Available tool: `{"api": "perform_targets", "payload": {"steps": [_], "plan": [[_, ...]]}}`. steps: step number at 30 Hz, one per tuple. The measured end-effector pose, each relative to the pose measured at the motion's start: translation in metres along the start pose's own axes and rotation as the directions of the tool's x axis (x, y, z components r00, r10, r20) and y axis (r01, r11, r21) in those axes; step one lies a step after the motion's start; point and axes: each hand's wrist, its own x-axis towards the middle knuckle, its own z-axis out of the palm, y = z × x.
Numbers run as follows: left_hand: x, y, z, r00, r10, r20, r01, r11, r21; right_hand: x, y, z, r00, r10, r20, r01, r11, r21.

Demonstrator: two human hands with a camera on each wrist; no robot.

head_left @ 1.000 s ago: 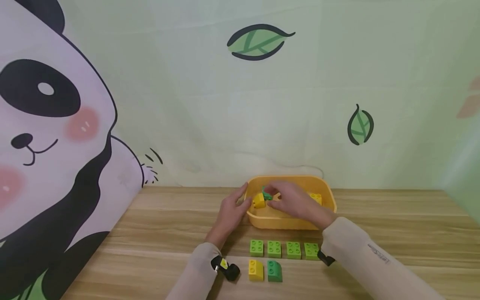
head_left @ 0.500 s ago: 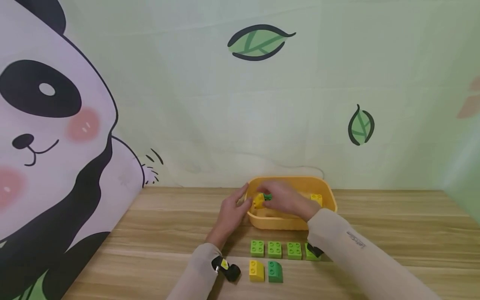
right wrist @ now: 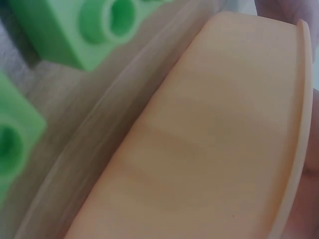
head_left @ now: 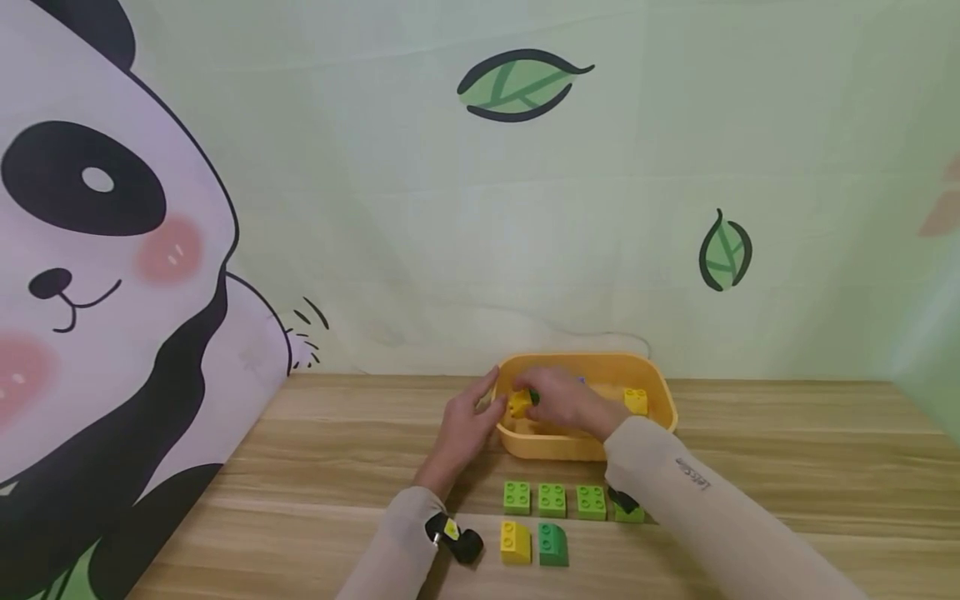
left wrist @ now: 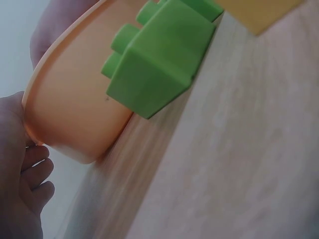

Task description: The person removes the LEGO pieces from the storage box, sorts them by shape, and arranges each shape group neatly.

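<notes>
Head view: at the left end of the orange bin [head_left: 555,447], a yellow brick [head_left: 519,404], apparently pinched between curled thumb and fingertips of the right hand [head_left: 566,396]. Relative to one second earlier, farther left and closer about the brick, with a bit of blue [head_left: 581,381] newly exposed; probably a passage from reaching to grasping. Against the bin's left rim, the left hand [head_left: 461,421], thumb and forefinger spread.

Behind the left hand [head_left: 463,427], a long pale sleeve [head_left: 397,537] has a black gadget [head_left: 468,547] with a yellow patch [head_left: 451,528]. Behind the right hand [head_left: 564,400], another pale sleeve [head_left: 720,512] shows dark letters [head_left: 692,473].
</notes>
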Motion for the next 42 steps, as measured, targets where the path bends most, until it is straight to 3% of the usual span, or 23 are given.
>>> {"api": "perform_targets", "payload": {"steps": [19, 42], "plan": [[-0.001, -0.001, 0.000, 1.000, -0.015, 0.004, 0.015, 1.000, -0.005, 0.000, 0.004, 0.000, 0.999, 0.038, 0.038, -0.038, 0.999, -0.002], [-0.001, -0.001, 0.001, 1.000, 0.016, -0.014, -0.016, 1.000, -0.014, -0.034, 0.009, -0.015, 0.995, 0.049, -0.083, -0.040, 0.993, 0.113]]}}
